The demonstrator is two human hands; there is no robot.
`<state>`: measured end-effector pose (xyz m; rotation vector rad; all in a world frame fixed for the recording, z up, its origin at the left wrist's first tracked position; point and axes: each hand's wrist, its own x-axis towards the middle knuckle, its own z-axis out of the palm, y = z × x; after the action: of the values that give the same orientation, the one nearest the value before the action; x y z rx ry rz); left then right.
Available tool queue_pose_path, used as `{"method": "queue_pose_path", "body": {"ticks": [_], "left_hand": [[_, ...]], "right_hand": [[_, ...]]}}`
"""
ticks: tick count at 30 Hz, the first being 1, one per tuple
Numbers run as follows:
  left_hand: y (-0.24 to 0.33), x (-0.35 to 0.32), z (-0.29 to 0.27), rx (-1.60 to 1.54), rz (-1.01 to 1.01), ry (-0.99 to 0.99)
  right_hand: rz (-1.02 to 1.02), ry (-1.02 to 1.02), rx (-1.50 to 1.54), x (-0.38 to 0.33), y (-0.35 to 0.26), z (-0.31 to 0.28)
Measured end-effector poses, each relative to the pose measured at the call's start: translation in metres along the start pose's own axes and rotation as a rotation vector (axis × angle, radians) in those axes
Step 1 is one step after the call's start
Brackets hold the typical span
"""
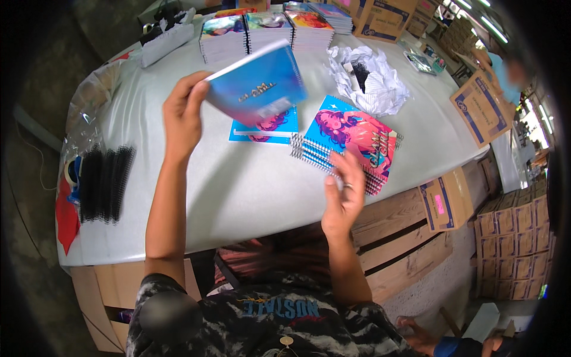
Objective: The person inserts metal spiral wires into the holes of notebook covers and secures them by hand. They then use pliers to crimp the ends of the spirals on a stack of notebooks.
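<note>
Across the pale, sheeny surface [267, 184], right of centre, lies an overlapped stack of glossy picture-cover notebooks [351, 128], long axis slanting upper left to lower right, with the right hand [343, 199] nearer: fingers loosely parted over its near edge, contact can't be told. Left hand [184, 113] pinches a smooth, flat blue booklet [260, 85] by its left corner, raised left of the stack. Far left: ribbed black coils [107, 184], slim, side by side.
</note>
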<state>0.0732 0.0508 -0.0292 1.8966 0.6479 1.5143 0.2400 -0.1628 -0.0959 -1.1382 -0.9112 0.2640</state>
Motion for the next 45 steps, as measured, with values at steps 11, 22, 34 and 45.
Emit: {"method": "queue_pose_path", "body": {"ticks": [11,22,34,45], "left_hand": [[0.031,-0.143,-0.064,-0.234,-0.438,-0.395],[-0.024,-0.19,-0.039,0.08,-0.541,-0.15],[-0.049,-0.159,-0.267,1.625,-0.648,-0.016],[-0.03,-0.138,-0.256,1.428,-0.461,0.17]], "right_hand": [[0.188,-0.499,0.503,-0.012,0.009,-0.004],[0.299,-0.661,0.042,-0.019,0.035,0.013],[0.128,-0.65,0.23,-0.012,0.025,0.02],[0.194,-0.55,0.299,-0.005,0.017,0.016]]}}
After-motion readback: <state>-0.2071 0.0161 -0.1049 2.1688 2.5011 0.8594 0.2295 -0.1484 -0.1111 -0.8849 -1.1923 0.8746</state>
